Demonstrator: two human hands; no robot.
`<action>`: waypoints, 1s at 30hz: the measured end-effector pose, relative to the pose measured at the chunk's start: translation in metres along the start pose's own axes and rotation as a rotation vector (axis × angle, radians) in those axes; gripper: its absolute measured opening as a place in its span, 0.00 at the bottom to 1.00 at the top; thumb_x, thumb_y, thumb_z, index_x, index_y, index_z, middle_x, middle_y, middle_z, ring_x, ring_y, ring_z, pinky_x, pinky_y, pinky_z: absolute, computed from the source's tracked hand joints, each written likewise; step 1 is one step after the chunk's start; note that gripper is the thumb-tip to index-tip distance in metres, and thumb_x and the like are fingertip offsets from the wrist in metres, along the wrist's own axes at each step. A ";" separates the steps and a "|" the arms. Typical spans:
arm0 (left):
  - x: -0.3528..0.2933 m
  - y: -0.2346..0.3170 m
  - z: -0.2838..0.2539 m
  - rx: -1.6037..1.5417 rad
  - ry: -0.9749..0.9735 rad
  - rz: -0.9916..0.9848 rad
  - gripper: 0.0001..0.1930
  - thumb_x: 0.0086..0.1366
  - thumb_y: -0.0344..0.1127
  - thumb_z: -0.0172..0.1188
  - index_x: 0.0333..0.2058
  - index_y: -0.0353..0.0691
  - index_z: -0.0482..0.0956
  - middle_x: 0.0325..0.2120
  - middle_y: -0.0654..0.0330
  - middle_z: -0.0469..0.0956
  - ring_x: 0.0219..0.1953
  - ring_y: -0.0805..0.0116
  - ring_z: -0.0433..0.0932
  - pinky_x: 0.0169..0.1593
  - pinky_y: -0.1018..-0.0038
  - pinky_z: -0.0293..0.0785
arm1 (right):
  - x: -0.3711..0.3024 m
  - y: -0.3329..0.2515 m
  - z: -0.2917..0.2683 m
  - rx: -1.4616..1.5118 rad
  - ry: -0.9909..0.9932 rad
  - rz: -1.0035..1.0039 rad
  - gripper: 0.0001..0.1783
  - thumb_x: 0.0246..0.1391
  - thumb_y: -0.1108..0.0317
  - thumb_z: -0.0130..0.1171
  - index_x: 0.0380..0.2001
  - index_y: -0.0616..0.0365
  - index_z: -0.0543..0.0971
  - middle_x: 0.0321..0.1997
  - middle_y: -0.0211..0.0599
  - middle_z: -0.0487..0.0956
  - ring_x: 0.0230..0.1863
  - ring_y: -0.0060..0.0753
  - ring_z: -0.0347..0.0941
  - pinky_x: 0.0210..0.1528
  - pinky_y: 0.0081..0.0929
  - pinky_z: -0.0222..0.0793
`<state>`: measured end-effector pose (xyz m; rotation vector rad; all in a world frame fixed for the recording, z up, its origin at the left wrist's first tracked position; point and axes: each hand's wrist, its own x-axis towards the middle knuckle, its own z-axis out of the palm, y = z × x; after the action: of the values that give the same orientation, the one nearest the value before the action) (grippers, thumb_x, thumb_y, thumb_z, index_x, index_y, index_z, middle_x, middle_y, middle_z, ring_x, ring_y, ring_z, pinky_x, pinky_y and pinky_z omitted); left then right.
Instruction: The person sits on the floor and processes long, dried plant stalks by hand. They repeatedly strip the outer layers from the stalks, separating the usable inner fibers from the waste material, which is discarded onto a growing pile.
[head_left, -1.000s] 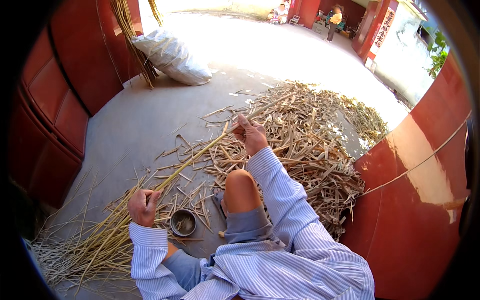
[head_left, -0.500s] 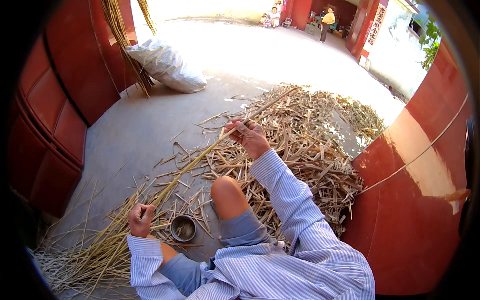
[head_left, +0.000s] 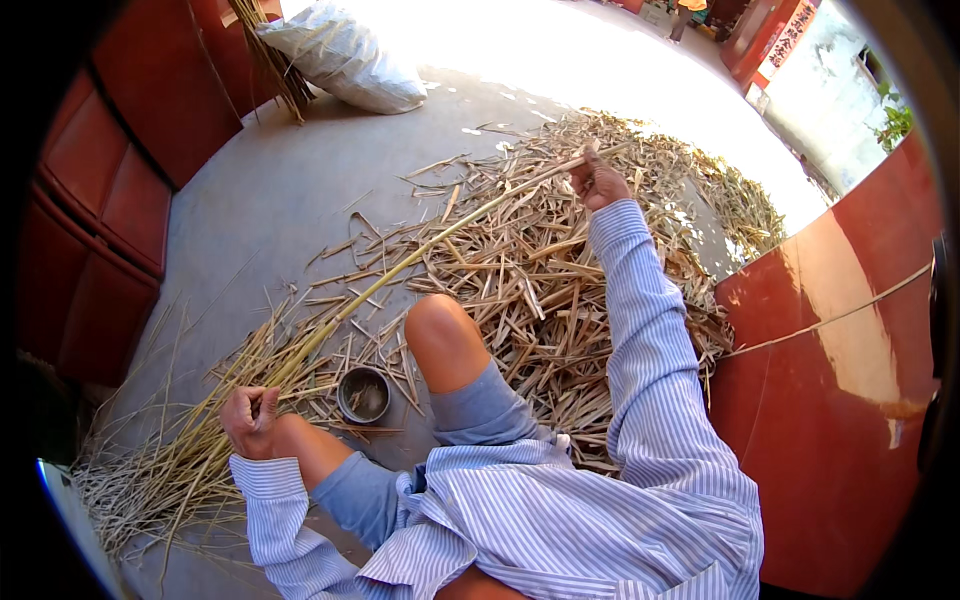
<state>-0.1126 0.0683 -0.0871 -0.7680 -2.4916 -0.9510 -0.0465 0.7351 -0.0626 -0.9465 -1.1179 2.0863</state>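
A long, slender yellow-green plant stalk (head_left: 415, 257) slants across the middle of the view. Its far end, with pale dry sheath around it, is pinched in my right hand (head_left: 600, 184), my arm stretched out over a heap of dry husks (head_left: 540, 270). The near end runs down among a bundle of similar thin stalks (head_left: 200, 450) at lower left. My left hand (head_left: 250, 422) is a closed fist beside my left knee, just by that bundle; what its fingers hold, if anything, is hidden.
A small dark round bowl (head_left: 363, 395) with scraps in it stands between my legs. A stuffed white sack (head_left: 345, 62) leans by upright stalks (head_left: 270, 65) at the far left. Red door panels (head_left: 840, 390) flank both sides. Part of a person (head_left: 686, 18) shows at the back.
My right hand has moved away and to the right along with the stalk's far end. My left hand has shifted slightly left and up. The view has tilted downward.
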 end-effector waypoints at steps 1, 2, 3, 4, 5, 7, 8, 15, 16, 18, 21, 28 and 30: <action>0.007 0.015 0.002 0.044 0.015 0.098 0.15 0.56 0.41 0.70 0.24 0.38 0.75 0.15 0.58 0.73 0.17 0.66 0.70 0.22 0.71 0.65 | 0.019 -0.017 -0.025 0.131 0.059 -0.047 0.17 0.60 0.56 0.58 0.35 0.61 0.76 0.29 0.38 0.80 0.29 0.28 0.77 0.27 0.20 0.76; 0.008 0.015 0.007 -0.022 -0.002 0.036 0.15 0.56 0.41 0.70 0.24 0.38 0.75 0.15 0.59 0.73 0.17 0.67 0.70 0.22 0.72 0.65 | 0.032 -0.026 -0.042 0.265 0.111 -0.092 0.20 0.61 0.55 0.57 0.42 0.63 0.75 0.33 0.42 0.81 0.34 0.31 0.79 0.33 0.25 0.78; 0.007 0.015 0.007 -0.074 -0.019 -0.031 0.15 0.56 0.40 0.70 0.24 0.38 0.75 0.15 0.59 0.73 0.17 0.68 0.70 0.22 0.72 0.65 | 0.028 -0.024 -0.040 0.293 0.163 -0.035 0.22 0.62 0.54 0.55 0.45 0.65 0.73 0.37 0.45 0.80 0.38 0.33 0.78 0.39 0.27 0.77; 0.005 0.015 0.008 -0.130 -0.033 -0.098 0.14 0.56 0.40 0.70 0.24 0.38 0.75 0.15 0.60 0.73 0.17 0.69 0.70 0.23 0.73 0.65 | 0.011 -0.027 -0.032 0.316 0.214 0.019 0.25 0.63 0.52 0.53 0.49 0.66 0.71 0.41 0.47 0.79 0.42 0.34 0.77 0.45 0.30 0.76; 0.006 0.017 0.010 -0.134 -0.027 -0.088 0.14 0.57 0.39 0.70 0.24 0.37 0.75 0.15 0.61 0.72 0.17 0.72 0.69 0.23 0.75 0.65 | -0.010 -0.032 -0.023 0.339 0.266 0.065 0.28 0.64 0.51 0.51 0.52 0.68 0.69 0.45 0.50 0.78 0.47 0.36 0.76 0.51 0.32 0.74; 0.008 0.012 0.016 -0.073 -0.058 -0.025 0.14 0.57 0.38 0.70 0.23 0.37 0.75 0.15 0.62 0.72 0.17 0.73 0.69 0.23 0.76 0.65 | -0.046 -0.010 0.002 0.210 -0.051 0.061 0.27 0.66 0.53 0.46 0.55 0.68 0.67 0.54 0.48 0.74 0.53 0.38 0.73 0.57 0.35 0.70; 0.010 0.009 0.021 -0.047 -0.077 0.009 0.14 0.57 0.37 0.70 0.23 0.37 0.75 0.15 0.62 0.72 0.17 0.73 0.69 0.23 0.76 0.65 | -0.053 0.004 0.008 0.174 -0.271 0.016 0.27 0.65 0.54 0.48 0.57 0.66 0.65 0.57 0.48 0.72 0.56 0.37 0.71 0.57 0.34 0.71; 0.004 0.018 0.020 -0.163 -0.106 -0.089 0.14 0.56 0.37 0.71 0.23 0.37 0.75 0.16 0.59 0.73 0.17 0.71 0.69 0.23 0.75 0.64 | -0.081 0.058 0.046 0.223 -0.483 -0.131 0.13 0.65 0.66 0.51 0.48 0.62 0.73 0.44 0.42 0.81 0.44 0.32 0.79 0.39 0.24 0.79; 0.002 0.023 0.021 -0.171 -0.103 -0.099 0.14 0.56 0.37 0.71 0.23 0.37 0.75 0.16 0.59 0.73 0.17 0.70 0.69 0.23 0.75 0.64 | -0.080 0.057 0.046 0.197 -0.447 -0.132 0.12 0.64 0.66 0.52 0.46 0.62 0.74 0.42 0.41 0.81 0.42 0.31 0.80 0.37 0.23 0.79; -0.002 0.025 0.022 -0.120 -0.056 -0.053 0.14 0.54 0.37 0.72 0.23 0.38 0.74 0.15 0.59 0.72 0.16 0.68 0.69 0.23 0.74 0.64 | -0.080 0.053 0.049 0.146 -0.377 -0.132 0.11 0.63 0.64 0.54 0.43 0.61 0.76 0.38 0.39 0.82 0.39 0.30 0.81 0.33 0.22 0.78; -0.011 0.024 0.023 0.004 0.048 0.039 0.15 0.51 0.38 0.74 0.23 0.41 0.73 0.15 0.59 0.70 0.16 0.62 0.69 0.21 0.69 0.63 | -0.072 0.050 0.043 0.097 -0.273 -0.054 0.10 0.59 0.61 0.60 0.34 0.57 0.78 0.29 0.32 0.81 0.30 0.25 0.78 0.29 0.20 0.75; -0.011 0.033 0.006 0.065 0.084 0.181 0.16 0.51 0.39 0.74 0.24 0.41 0.72 0.14 0.59 0.70 0.16 0.60 0.69 0.21 0.68 0.63 | -0.033 -0.006 -0.003 0.058 -0.015 -0.025 0.11 0.56 0.60 0.63 0.29 0.56 0.78 0.22 0.30 0.78 0.21 0.22 0.73 0.19 0.17 0.70; -0.025 0.012 0.001 0.086 0.080 0.148 0.16 0.52 0.39 0.73 0.24 0.41 0.72 0.14 0.59 0.70 0.16 0.61 0.69 0.21 0.68 0.63 | -0.003 -0.041 -0.042 0.092 0.158 -0.075 0.09 0.56 0.65 0.63 0.33 0.59 0.78 0.25 0.33 0.81 0.22 0.23 0.76 0.19 0.17 0.72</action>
<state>-0.0862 0.0676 -0.0941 -0.8560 -2.3535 -0.8020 -0.0049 0.7712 -0.0427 -0.9905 -0.9536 1.9489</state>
